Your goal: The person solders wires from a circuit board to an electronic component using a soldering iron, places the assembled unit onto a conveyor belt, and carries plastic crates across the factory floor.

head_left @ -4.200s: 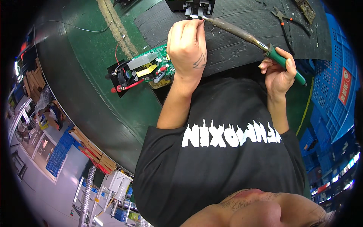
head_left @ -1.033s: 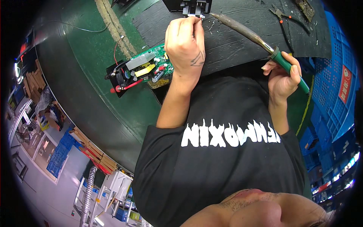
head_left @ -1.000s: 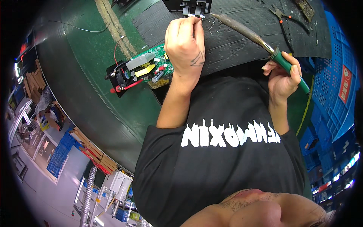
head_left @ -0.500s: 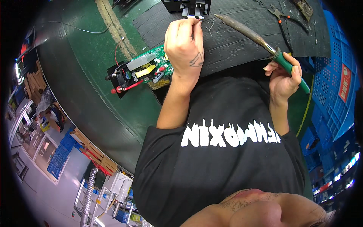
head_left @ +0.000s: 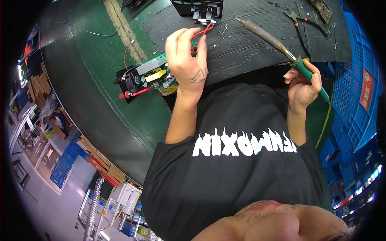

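Left grip hides part of the green circuit board

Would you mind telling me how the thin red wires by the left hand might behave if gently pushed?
The thin red wires would probably flex, as they curve and cross near the left hand. They look light, being slim beside it. Their upper ends may resist shifting, since they seem attached to the black slotted box.
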A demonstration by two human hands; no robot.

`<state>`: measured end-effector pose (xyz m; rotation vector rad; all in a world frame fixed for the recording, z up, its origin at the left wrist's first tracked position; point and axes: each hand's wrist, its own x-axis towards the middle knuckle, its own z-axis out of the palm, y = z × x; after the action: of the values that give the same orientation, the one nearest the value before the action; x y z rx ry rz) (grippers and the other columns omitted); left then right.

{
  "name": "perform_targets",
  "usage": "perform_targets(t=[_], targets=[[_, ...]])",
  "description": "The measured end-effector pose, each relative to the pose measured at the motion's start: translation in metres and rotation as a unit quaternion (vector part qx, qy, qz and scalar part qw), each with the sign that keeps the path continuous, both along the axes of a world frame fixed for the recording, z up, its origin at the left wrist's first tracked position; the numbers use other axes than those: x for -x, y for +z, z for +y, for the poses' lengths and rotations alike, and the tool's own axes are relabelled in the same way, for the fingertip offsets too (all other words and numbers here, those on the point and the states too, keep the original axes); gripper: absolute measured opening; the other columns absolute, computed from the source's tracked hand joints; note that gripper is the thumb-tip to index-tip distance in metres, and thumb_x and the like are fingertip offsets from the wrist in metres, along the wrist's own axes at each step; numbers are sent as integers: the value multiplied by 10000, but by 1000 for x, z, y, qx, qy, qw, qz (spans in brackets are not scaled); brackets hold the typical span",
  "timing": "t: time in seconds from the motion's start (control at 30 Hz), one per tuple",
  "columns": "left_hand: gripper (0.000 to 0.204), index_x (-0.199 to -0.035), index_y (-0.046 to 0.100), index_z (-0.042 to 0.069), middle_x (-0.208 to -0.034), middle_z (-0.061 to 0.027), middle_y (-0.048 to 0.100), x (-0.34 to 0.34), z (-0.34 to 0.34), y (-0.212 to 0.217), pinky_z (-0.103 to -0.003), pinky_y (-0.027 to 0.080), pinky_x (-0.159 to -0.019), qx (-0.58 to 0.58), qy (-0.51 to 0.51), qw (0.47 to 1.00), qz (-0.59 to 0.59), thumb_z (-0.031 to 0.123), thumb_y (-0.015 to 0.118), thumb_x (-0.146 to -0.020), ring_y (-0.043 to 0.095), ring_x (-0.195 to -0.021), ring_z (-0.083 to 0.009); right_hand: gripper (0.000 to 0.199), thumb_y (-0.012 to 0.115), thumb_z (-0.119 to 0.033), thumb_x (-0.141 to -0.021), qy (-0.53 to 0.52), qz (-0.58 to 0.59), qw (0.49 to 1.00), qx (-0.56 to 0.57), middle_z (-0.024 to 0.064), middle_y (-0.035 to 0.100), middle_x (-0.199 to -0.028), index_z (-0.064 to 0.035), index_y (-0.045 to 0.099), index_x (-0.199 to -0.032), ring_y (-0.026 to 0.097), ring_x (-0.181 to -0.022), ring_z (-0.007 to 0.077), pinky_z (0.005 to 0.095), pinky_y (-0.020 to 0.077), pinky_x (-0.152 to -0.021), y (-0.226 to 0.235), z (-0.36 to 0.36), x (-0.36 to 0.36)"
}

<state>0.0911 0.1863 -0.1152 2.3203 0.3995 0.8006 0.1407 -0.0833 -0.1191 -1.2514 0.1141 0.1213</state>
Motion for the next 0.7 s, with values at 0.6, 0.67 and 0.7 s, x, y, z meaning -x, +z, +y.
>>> perform_targets(t=[0.6,0.67,0.7], targets=[[74,-794,682,48,-741,-80,632,0,10,13,-350,446,-690,-61,8,995,74,88,711,-739,564,-734,-269,467,447,-372,-888,-27,-7,999,-43,199,632,-708,54,560,-1042,613,-522,273,312,483,-447,-6,-19,-2],[73,-796,685,47,-742,-80,634,4,15,20,-349,449,-689,-25,34,997,62,93,708,-743,568,-732,-266,471,466,-377,-885,-23,-9,999,-46,198,635,-709,56,560,-1044,620,-528,269,300,479,-435,-3,-23,-4],[74,-798,688,46,-742,-80,635,8,18,24,-348,452,-688,12,51,997,62,97,704,-747,572,-730,-263,476,472,-379,-882,-32,-3,998,-49,196,637,-709,58,560,-1048,619,-524,268,296,476,-429,-2,-25,-5]])
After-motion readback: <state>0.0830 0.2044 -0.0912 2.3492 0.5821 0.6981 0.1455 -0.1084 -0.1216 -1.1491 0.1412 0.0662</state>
